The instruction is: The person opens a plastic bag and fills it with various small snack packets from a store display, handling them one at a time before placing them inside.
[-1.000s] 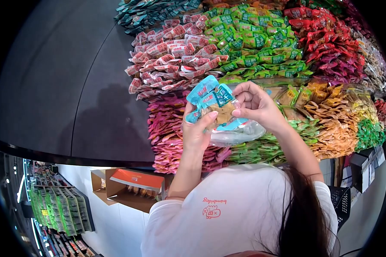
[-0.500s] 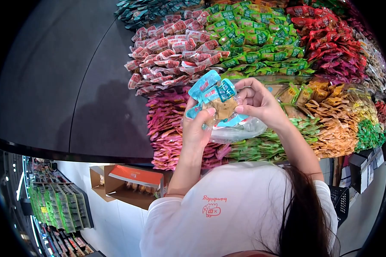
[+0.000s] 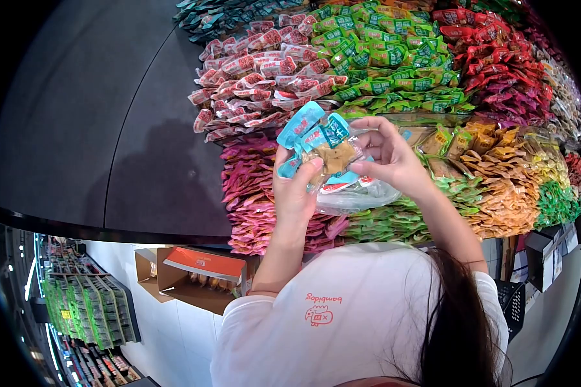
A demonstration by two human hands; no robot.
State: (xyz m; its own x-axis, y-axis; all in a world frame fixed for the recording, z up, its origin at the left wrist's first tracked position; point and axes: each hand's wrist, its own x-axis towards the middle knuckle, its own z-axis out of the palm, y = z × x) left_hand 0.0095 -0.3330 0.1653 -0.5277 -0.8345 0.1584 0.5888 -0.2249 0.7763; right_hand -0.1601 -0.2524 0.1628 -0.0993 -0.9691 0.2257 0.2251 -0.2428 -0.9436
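Note:
In front of my chest my left hand [image 3: 295, 184] is closed around several blue snack packets [image 3: 303, 124], its thumb pressed on the front one. That packet has a clear window showing tan, flat pieces [image 3: 339, 158]. My right hand [image 3: 394, 158] is at the packets' right edge, thumb and curled fingers about the clear wrapper; its exact hold is partly hidden. Under both hands sits a clear plastic container or bag [image 3: 368, 201], with blue and red packaging visible in it. Behind the hands lie rows of white-and-red packets [image 3: 258, 71] and green packets [image 3: 394, 58].
Pink packets [image 3: 255, 193], orange packets [image 3: 503, 187] and red packets [image 3: 490, 58] fill the display around me. A dark panel [image 3: 64, 129] extends left. An open cardboard box [image 3: 200, 277] stands below left, near a green-stocked shelf [image 3: 87, 306]. A black basket [image 3: 511, 300] is lower right.
The blue packets have shifted slightly left and fanned apart in my left hand. My right thumb has slid a little down and its fingers have loosened along the wrapper's edge.

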